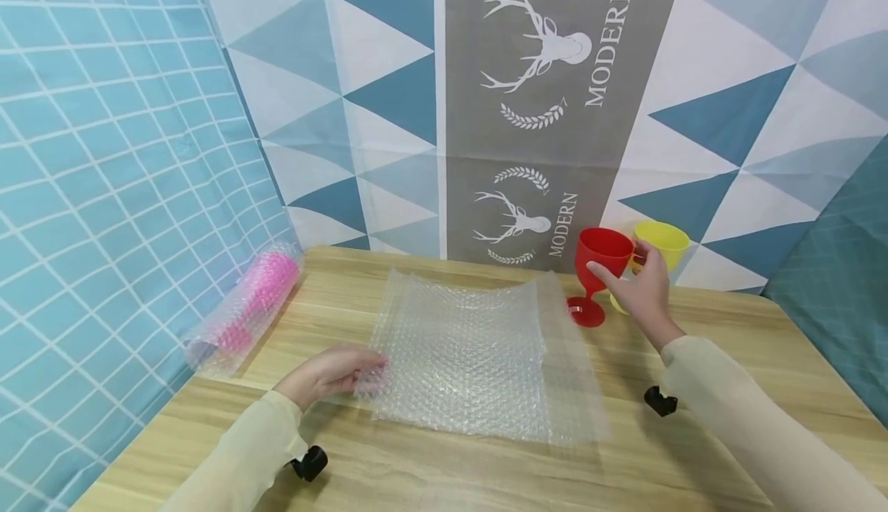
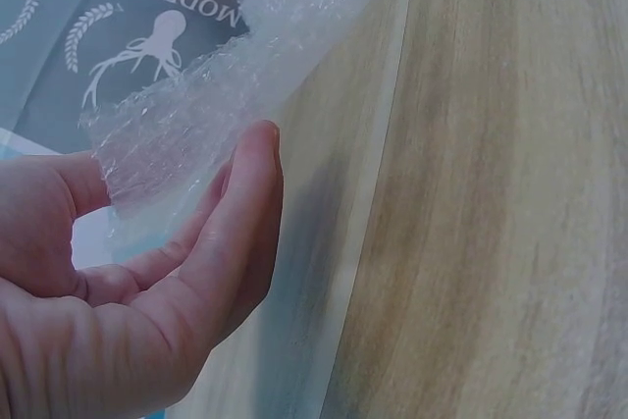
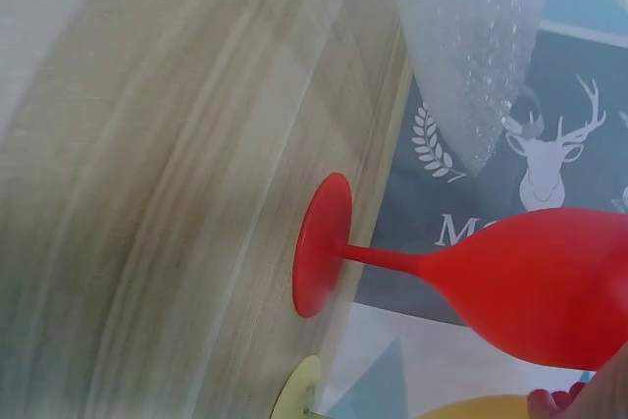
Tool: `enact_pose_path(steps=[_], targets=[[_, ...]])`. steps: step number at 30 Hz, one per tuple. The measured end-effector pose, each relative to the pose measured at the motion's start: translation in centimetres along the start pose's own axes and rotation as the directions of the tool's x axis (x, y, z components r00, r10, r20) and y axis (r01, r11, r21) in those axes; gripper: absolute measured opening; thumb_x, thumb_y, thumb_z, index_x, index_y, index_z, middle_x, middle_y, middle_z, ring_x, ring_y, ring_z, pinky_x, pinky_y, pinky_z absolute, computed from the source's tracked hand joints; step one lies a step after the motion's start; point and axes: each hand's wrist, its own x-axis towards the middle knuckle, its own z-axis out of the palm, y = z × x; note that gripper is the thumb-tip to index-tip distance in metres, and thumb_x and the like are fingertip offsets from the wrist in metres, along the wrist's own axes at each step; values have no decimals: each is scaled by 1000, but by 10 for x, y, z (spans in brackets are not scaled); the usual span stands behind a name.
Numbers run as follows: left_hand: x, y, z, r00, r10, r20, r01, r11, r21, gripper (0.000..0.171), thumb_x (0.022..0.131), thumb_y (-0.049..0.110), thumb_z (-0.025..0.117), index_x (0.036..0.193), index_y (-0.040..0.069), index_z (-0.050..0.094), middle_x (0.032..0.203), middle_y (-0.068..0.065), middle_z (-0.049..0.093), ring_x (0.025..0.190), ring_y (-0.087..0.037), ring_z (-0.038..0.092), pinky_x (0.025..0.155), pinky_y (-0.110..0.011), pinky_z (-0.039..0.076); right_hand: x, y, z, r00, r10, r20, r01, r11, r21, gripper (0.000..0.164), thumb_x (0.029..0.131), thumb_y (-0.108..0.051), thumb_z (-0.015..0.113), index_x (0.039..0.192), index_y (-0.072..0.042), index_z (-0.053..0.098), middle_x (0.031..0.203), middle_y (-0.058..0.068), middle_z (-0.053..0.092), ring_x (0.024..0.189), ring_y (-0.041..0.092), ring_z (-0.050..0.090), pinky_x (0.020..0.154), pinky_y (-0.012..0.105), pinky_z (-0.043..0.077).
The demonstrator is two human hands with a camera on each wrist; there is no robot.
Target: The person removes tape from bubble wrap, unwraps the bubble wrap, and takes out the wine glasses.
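Note:
My left hand (image 1: 333, 373) pinches the left edge of a clear bubble wrap sheet (image 1: 472, 358), which spreads across the middle of the table. In the left wrist view the sheet's edge (image 2: 177, 134) rises between thumb and fingers. On the right, a red plastic goblet (image 1: 602, 254) stands upright, its round foot (image 3: 324, 242) at the tabletop. My right hand (image 1: 641, 288) holds its bowl, thumb on the near side and fingers behind. A yellow goblet (image 1: 669, 242) stands just behind, partly hidden by the hand and the red goblet.
A pink goblet (image 1: 267, 288) rolled in bubble wrap lies at the table's left edge, against the blue checked cloth (image 1: 104, 149). Behind the wooden table (image 1: 486, 473) hangs a patterned cloth (image 1: 388, 111). A dark green cloth (image 1: 839, 288) borders the right side.

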Motion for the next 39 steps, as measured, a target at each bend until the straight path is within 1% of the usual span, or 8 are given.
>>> enact_pose_path(steps=[9,12,16,19,23,24,31,39], targets=[[-1,1,1,1000,3,3,-3,1000,9,28,96,9,53,114,-12,53,90,0,62,80,-7,64,82,-23,59,-35,-11,-12,989,-138,-50,136,990,-47,76,82,-39,74,141,-8,36,143,14,44,128,35,44,106,53,45],[-2,2,0,1000,4,3,-4,1000,5,27,96,10,53,114,-10,53,90,0,62,80,-7,64,82,-23,59,-47,-14,-13,968,-252,-4,251,963,-97,64,83,-31,74,134,-5,45,135,16,51,121,34,50,100,26,50],[-3,1,-1,1000,7,-8,-7,1000,17,33,96,13,54,117,-12,52,92,0,62,82,-8,63,83,-23,59,-65,-19,-13,921,-377,96,387,912,-135,55,81,-20,76,127,-4,52,126,15,57,113,31,55,82,-3,33],[-4,0,-1,1000,5,-11,-5,1000,28,41,96,18,56,122,-14,49,97,-2,61,85,-8,63,84,-23,58,-77,-24,-12,900,-392,190,421,895,-148,53,80,-17,77,126,-3,52,123,16,59,110,33,57,87,11,51],[-4,0,-2,1000,15,9,-15,999,34,50,96,21,57,128,-16,44,104,-4,61,89,-8,64,87,-24,58,-90,-25,-15,893,-311,326,376,913,-160,56,82,-20,75,128,0,49,125,21,58,113,38,57,90,50,56],[-4,0,-2,1000,20,14,-20,999,37,51,96,21,56,128,-16,44,105,-4,61,90,-9,64,87,-24,58,-93,-24,-15,890,-287,355,361,918,-162,57,83,-20,75,128,2,49,126,23,57,113,40,57,90,52,55],[-8,2,-1,998,41,39,-44,996,75,47,97,24,55,124,-13,48,100,0,64,87,-7,65,84,-22,58,-104,-3,-17,872,-87,482,203,960,-193,63,85,-24,72,131,9,45,127,31,56,113,44,58,88,47,57],[-15,4,-3,997,54,53,-61,988,145,51,99,27,51,129,-13,46,111,-4,66,95,-9,64,92,-27,56,-106,13,-17,797,137,589,-96,990,-100,58,93,-26,62,130,16,46,123,28,61,105,28,66,86,37,59]])
